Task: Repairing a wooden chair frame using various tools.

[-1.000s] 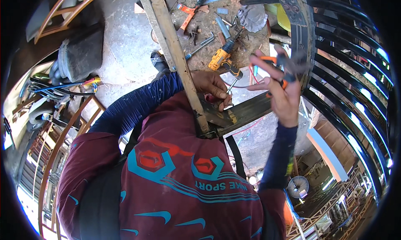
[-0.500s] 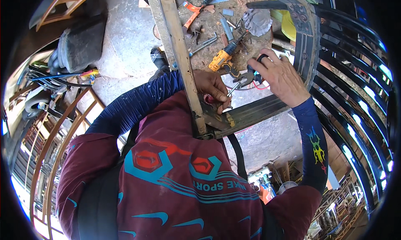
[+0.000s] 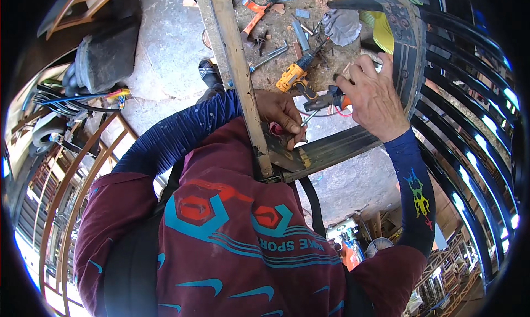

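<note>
Between the fingers of the left hand [image 3: 277,110] and those of the right hand [image 3: 377,100], one slim metal shaft [image 3: 311,117] was noted, its far end close to the head of one pair of pliers [image 3: 320,102]; contact could not be confirmed. The left fingers were pinched on the shaft's near end, apparently to steady it above one dark crossbar [image 3: 337,146]. The right fingers were curled about the pliers' handles, presumably to aim the head at the shaft; firmness could not be told. Beyond the fingers lay one yellow drill [image 3: 292,76], one orange-and-black hammer [image 3: 255,22], one wrench [image 3: 270,57] and one crumpled grey cloth [image 3: 341,28], seemingly placed within reach. Right of the right fingers ran at least six curved black bars [image 3: 462,133]
</note>
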The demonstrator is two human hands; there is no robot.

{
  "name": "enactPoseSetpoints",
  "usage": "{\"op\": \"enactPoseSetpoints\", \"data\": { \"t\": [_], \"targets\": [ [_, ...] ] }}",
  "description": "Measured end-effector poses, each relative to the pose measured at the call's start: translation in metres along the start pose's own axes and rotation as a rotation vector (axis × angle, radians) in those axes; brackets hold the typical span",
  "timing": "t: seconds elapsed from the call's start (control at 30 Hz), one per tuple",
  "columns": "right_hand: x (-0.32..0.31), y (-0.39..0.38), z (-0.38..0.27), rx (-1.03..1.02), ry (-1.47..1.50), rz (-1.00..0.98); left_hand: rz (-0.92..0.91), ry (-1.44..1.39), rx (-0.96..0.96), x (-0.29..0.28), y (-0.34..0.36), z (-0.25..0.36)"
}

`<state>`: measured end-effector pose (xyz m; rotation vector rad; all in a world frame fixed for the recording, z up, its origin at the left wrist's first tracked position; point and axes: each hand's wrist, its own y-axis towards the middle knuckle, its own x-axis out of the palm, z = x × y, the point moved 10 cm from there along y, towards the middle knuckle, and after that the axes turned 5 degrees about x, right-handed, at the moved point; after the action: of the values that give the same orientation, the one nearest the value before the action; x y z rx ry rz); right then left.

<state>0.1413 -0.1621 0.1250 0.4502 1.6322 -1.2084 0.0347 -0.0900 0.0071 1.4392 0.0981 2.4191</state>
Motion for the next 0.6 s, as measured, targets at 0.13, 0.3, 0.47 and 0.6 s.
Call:
{"op": "enactPoseSetpoints", "data": {
  "t": [0.13,0.3,0.47,0.6],
  "targets": [
    [-0.010,-0.003,0.010,0.095,0.086,0.033,-0.066,-0.021,0.036,0.005,0.001,0.001],
    [0.023,-0.048,0.032,0.651,0.983,-0.798,-0.037,0.040,0.057,0.003,-0.002,-0.004],
    [0.006,-0.063,-0.026,0.355,1.599,-1.021,0.017,0.013,0.101,0.005,0.000,-0.003],
    [0.001,-0.061,-0.004,0.617,1.116,-1.228,0.047,0.056,0.119,-0.001,0.004,-0.005]
  ]
}}
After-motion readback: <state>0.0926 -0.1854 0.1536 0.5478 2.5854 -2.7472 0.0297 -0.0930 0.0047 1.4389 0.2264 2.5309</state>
